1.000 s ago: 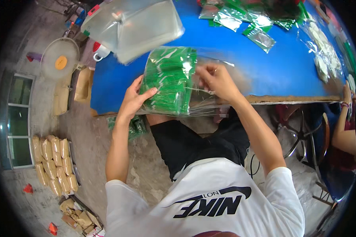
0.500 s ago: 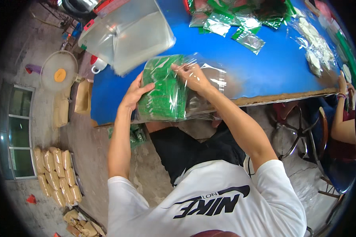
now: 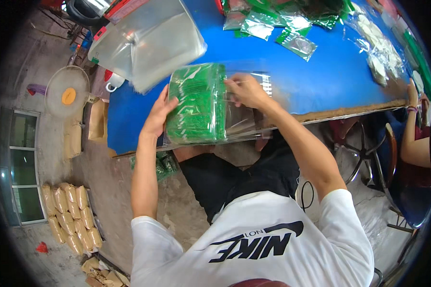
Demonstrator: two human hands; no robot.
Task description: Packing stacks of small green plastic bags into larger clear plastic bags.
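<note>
A clear plastic bag point(image 3: 246, 118) lies across the near edge of the blue table, with a thick block of green packets point(image 3: 192, 107) filling its left part. Along the block's left side, my left hand point(image 3: 157, 115) grips the bagged packets, thumb on top and the other fingers mostly out of sight. To the right of the block, my right hand point(image 3: 248, 92) has its fingers closed in a pinch on the bag's loose, unfilled part. The exact fold between those fingertips is hard to make out.
Flat clear bags point(image 3: 160, 40) are stacked at the back left, beside a white mug point(image 3: 115, 82). Small green and clear packets point(image 3: 297, 44) and bagged white pieces point(image 3: 376, 48) cover the far right. Another person's arm point(image 3: 413, 129) is at the right, near a chair point(image 3: 368, 153).
My right hand has moved right, off the green packets and onto the bag's loose part. My left hand keeps its hold, and the block now sits slightly straighter.
</note>
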